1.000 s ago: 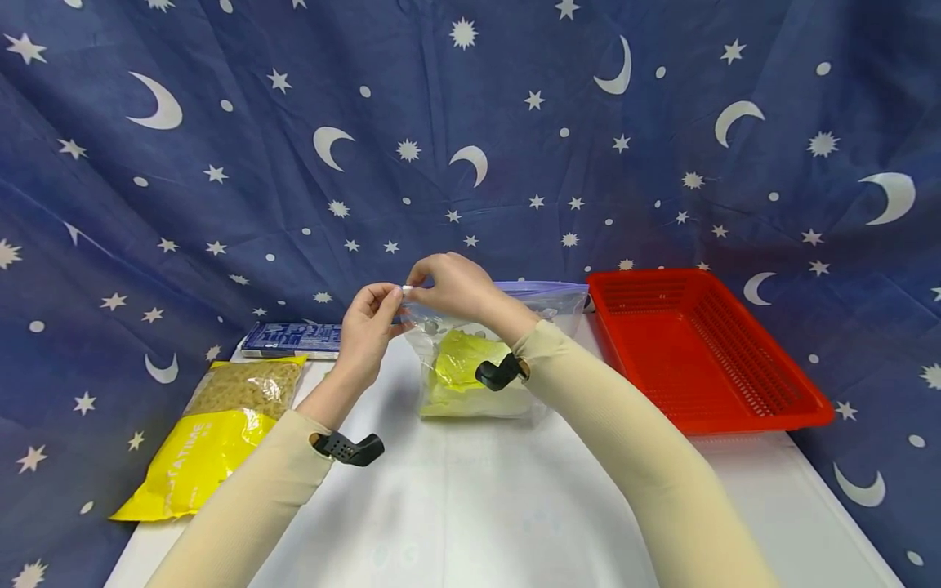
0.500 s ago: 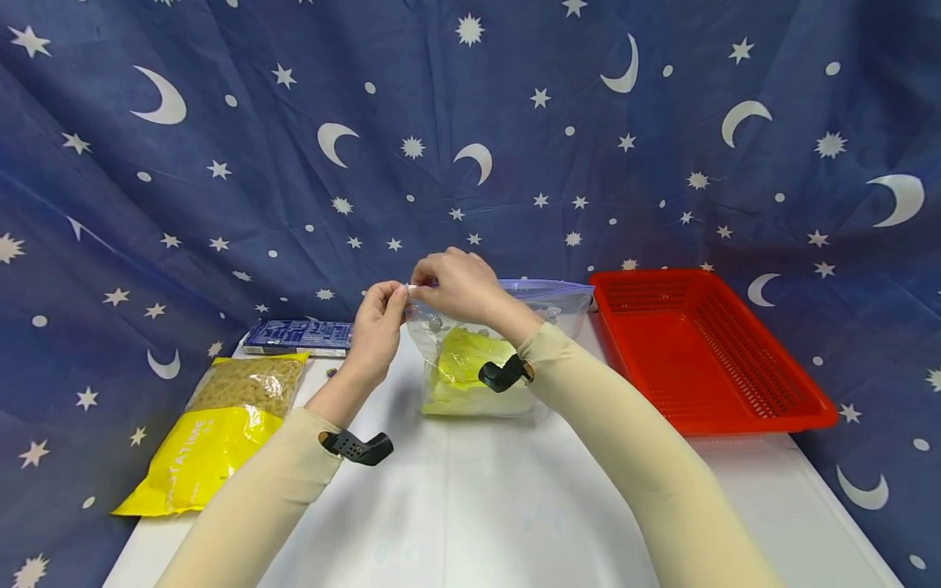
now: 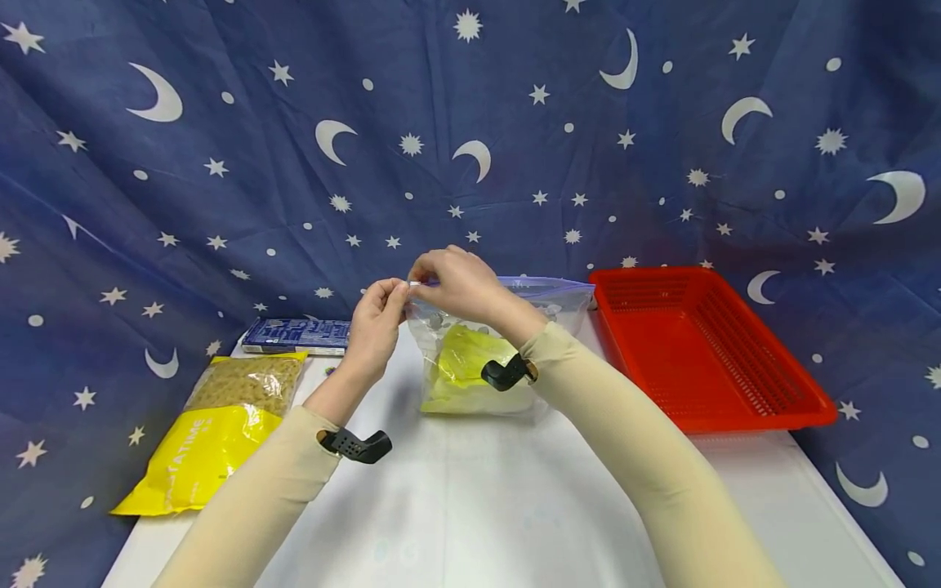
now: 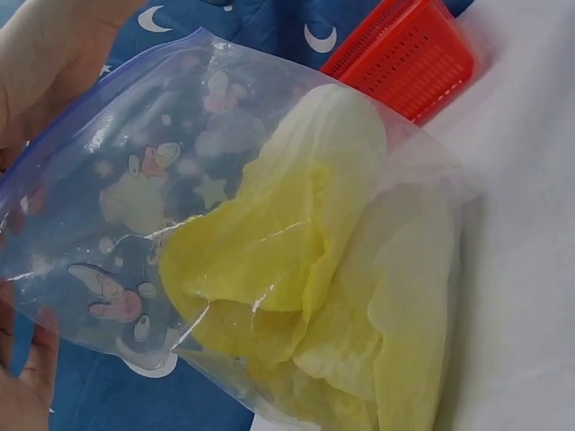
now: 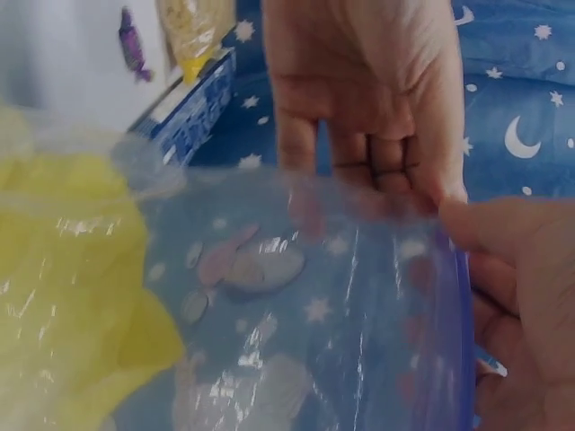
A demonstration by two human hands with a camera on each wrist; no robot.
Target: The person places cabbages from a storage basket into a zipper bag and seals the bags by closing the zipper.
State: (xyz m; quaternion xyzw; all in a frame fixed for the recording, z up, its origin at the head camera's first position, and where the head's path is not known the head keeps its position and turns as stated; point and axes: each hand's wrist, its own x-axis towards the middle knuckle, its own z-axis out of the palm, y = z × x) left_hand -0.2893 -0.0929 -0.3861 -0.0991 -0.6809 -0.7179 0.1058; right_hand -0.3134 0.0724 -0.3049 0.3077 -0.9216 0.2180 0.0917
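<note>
Little has moved: both hands, left hand (image 3: 376,320) and right hand (image 3: 456,282), still pinch the corner of the plastic bag (image 3: 507,327) between them.

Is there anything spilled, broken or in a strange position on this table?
Nothing is spilled or damaged. The zip bag with the yellow-green leaves stands upright, both hands pinching its top corner. One small oddity: a purple wrapped candy lies loose near the blue box.
</note>
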